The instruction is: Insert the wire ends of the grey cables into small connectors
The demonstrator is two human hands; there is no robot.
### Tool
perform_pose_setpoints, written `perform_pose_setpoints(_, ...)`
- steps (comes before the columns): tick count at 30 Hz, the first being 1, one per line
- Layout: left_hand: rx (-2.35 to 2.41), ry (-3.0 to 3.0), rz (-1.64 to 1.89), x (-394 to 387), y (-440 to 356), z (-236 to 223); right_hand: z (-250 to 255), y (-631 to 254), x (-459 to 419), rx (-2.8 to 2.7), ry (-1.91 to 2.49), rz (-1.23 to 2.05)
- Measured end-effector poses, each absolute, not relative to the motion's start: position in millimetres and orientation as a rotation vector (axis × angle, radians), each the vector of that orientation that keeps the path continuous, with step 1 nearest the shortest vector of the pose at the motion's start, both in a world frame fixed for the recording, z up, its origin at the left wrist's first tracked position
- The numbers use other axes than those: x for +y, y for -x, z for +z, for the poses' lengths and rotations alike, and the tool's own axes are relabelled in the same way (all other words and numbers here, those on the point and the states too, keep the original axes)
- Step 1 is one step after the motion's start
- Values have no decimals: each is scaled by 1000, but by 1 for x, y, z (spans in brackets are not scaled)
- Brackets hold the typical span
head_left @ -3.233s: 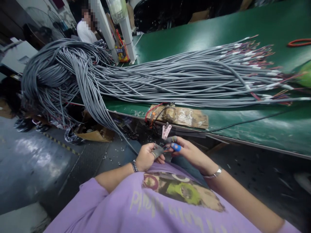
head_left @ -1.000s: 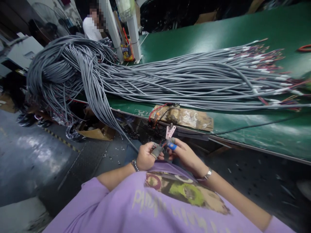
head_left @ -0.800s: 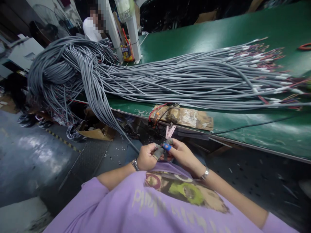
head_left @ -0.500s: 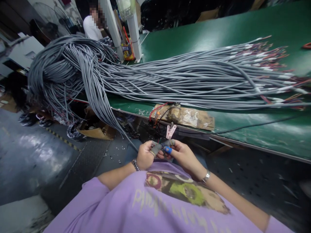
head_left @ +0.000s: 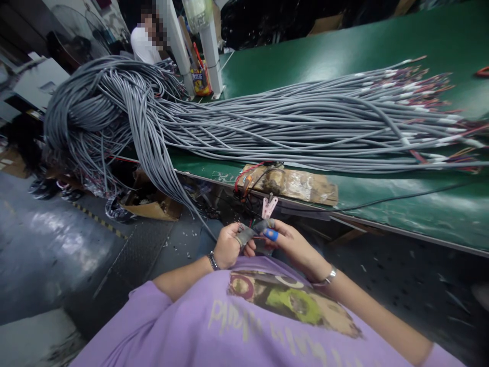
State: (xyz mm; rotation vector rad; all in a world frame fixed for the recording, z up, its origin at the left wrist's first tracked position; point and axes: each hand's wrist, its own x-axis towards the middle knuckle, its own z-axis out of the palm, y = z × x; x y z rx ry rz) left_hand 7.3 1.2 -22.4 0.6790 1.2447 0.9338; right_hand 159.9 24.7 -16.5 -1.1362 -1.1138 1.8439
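Thin red wire ends [head_left: 259,235] sprout from one grey cable, pinched between both hands low in the middle of the view, just in front of the purple shirt [head_left: 244,316]. Compared with half a second ago the hands have barely shifted: the right thumb's blue cot now sits slightly farther from the left hand, and the wires between them show a little more.

At far left, a heap of smooth round grey cables [head_left: 95,112] spills off the counter's end toward the floor. A person in a white top [head_left: 143,46] stands behind it. From that heap one strand runs down to the left hand [head_left: 229,247], whose fingers [head_left: 244,235], capped in dull grey cloth cots, are closed on the cable's end. A dark watch circles that wrist.

Just above the hands, a pale pink clip [head_left: 268,206] hangs at the counter's edge, under a worn brown cardboard patch [head_left: 294,183] with glossy tape on it. The right hand [head_left: 296,244] has its fingers [head_left: 270,234] clamped on the red wire ends, thumb in glossy blue rubber; a metal bracelet sits at the wrist.

Rightward, the green felt-like counter [head_left: 382,46] carries the long cable bundle, its stripped tips red and white.
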Motion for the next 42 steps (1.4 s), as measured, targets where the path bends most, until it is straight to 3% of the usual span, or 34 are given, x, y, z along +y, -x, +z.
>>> perform_pose_setpoints(7,1232,-747,901,0,-6,-29,-20,-147,27,-1071,1184,1823)
perform_pose_setpoints(14,1244,-621,925,1,-8,-21,-44,-154,33,-683,1212,1653)
perform_pose_setpoints(22,1130,-579,847,5,-8,-6,-19,-161,57,-643,1049,1934)
perform_pose_setpoints(42,993,-487,752,19,-15,-4,-12,-139,67,-526,989,1775)
